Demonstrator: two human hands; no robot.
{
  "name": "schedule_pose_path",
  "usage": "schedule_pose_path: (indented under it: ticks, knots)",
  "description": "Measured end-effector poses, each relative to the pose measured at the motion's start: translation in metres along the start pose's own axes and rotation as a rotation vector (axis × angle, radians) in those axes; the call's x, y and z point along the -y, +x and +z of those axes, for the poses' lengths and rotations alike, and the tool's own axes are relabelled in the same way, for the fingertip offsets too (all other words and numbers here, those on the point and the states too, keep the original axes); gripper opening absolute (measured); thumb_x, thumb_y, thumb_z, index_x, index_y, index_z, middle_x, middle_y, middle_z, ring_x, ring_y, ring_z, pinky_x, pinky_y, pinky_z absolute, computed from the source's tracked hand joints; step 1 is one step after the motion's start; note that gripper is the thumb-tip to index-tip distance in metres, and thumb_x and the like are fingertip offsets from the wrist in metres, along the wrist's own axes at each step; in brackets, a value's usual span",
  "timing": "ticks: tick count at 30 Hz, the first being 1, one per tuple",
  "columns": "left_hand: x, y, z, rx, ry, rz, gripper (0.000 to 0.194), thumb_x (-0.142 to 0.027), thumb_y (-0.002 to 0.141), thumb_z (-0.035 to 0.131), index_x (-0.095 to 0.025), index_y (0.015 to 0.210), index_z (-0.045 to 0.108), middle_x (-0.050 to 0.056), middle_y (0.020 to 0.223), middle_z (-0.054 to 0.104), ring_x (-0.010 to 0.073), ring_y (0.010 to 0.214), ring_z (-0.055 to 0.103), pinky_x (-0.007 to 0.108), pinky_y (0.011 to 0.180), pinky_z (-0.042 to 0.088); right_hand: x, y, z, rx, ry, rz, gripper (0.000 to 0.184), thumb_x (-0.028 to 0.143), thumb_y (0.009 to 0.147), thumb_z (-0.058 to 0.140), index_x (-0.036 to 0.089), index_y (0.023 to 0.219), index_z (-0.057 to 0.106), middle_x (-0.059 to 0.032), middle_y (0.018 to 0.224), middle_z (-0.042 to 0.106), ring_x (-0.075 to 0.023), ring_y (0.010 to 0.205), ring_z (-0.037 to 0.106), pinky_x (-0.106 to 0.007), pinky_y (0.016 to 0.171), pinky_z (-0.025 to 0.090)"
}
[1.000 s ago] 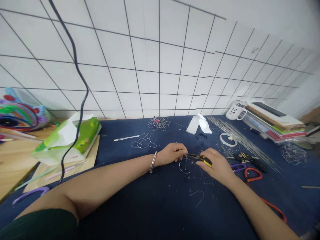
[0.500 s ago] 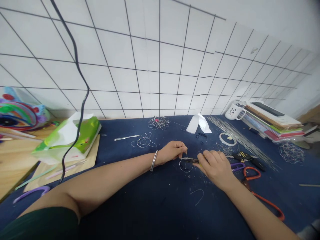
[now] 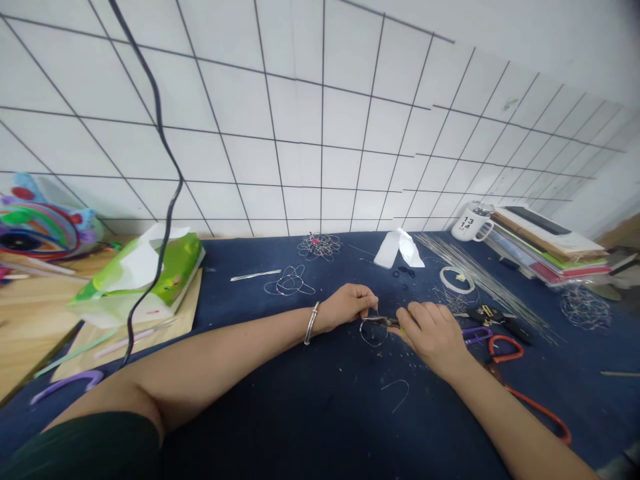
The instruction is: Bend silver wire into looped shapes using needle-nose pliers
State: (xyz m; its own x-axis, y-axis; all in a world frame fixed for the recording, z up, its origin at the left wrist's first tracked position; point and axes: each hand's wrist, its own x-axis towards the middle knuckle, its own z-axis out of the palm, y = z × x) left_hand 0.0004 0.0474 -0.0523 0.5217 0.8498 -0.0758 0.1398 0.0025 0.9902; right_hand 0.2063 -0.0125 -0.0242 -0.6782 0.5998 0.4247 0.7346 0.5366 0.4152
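My right hand is wrapped round a pair of pliers, whose jaws point left. At the jaws is a thin wire ring, its loop hanging below them. My left hand pinches an end of wire just above the jaws, thumb against fingers. Most of the pliers' handles are hidden in my right palm. On the cloth below lies a bent piece of wire, with tiny clippings near it. Beyond my left hand rests a looped wire shape with small beads.
A round wire piece lies near the wall. On the right are long straight wires, a white coil, orange-handled scissors, a mug and stacked books. A tissue pack and dangling black cable are left.
The whole view has shifted slightly. My left hand's fingers have moved a little at the wire end; the right hand keeps its grip on the pliers.
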Motion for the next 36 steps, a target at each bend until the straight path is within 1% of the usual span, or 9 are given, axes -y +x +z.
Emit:
schedule_pose_path:
  ticks: [5, 15, 21, 26, 32, 36]
  knots:
    - [-0.0017, -0.0004, 0.0004, -0.005, 0.015, -0.017, 0.03, -0.041, 0.076, 0.047, -0.013, 0.077, 0.058, -0.005, 0.051, 0.047, 0.0031, 0.036, 0.029, 0.016, 0.035, 0.021, -0.0006, -0.0006, 0.001, -0.026, 0.017, 0.001, 0.025, 0.039, 0.085, 0.044, 0.02, 0.097, 0.056, -0.0065, 0.086, 0.055, -0.0173, 0.077, 0.044, -0.032, 0.066, 0.027]
    - [-0.0017, -0.0003, 0.0001, 0.01, -0.014, 0.002, 0.027, -0.039, 0.076, 0.047, -0.013, 0.076, 0.057, -0.005, 0.051, 0.047, 0.0028, 0.036, 0.028, 0.017, 0.035, 0.02, -0.0004, -0.0004, 0.0004, 0.001, -0.017, -0.008, 0.026, 0.039, 0.085, 0.045, 0.02, 0.096, 0.056, -0.0067, 0.085, 0.055, -0.0176, 0.076, 0.043, -0.032, 0.066, 0.026]
    - [-0.0028, -0.0009, -0.0006, 0.017, -0.028, -0.003, 0.027, -0.038, 0.076, 0.047, -0.013, 0.075, 0.057, -0.004, 0.051, 0.047, 0.0028, 0.036, 0.029, 0.016, 0.035, 0.02, -0.0005, -0.0002, -0.0002, -0.001, -0.019, -0.01, 0.025, 0.039, 0.085, 0.045, 0.019, 0.096, 0.056, -0.0066, 0.085, 0.055, -0.0176, 0.076, 0.043, -0.032, 0.066, 0.026]
    - [-0.0022, -0.0009, -0.0003, 0.027, -0.013, 0.012, 0.029, -0.039, 0.076, 0.047, -0.013, 0.075, 0.058, -0.004, 0.051, 0.048, 0.0032, 0.036, 0.03, 0.017, 0.035, 0.021, 0.0001, 0.0006, -0.0006, -0.004, -0.012, -0.002, 0.026, 0.039, 0.085, 0.044, 0.019, 0.095, 0.056, -0.0063, 0.082, 0.054, -0.0168, 0.074, 0.042, -0.031, 0.065, 0.025]
    - [-0.0011, -0.001, 0.0008, 0.007, 0.01, 0.006, 0.029, -0.04, 0.076, 0.047, -0.013, 0.075, 0.057, -0.004, 0.052, 0.047, 0.0032, 0.037, 0.03, 0.017, 0.036, 0.021, 0.0001, 0.0008, -0.0012, -0.01, -0.018, -0.002, 0.026, 0.04, 0.084, 0.045, 0.018, 0.092, 0.056, -0.0052, 0.078, 0.052, -0.0156, 0.071, 0.04, -0.031, 0.063, 0.023]
    - [-0.001, -0.0015, 0.0016, -0.03, 0.051, 0.009, 0.029, -0.041, 0.076, 0.047, -0.013, 0.076, 0.058, -0.005, 0.051, 0.046, 0.0036, 0.038, 0.031, 0.016, 0.037, 0.022, 0.0016, 0.0001, -0.0008, 0.014, -0.023, 0.005, 0.027, 0.041, 0.084, 0.045, 0.019, 0.092, 0.056, -0.0043, 0.075, 0.051, -0.0152, 0.069, 0.039, -0.031, 0.063, 0.023]
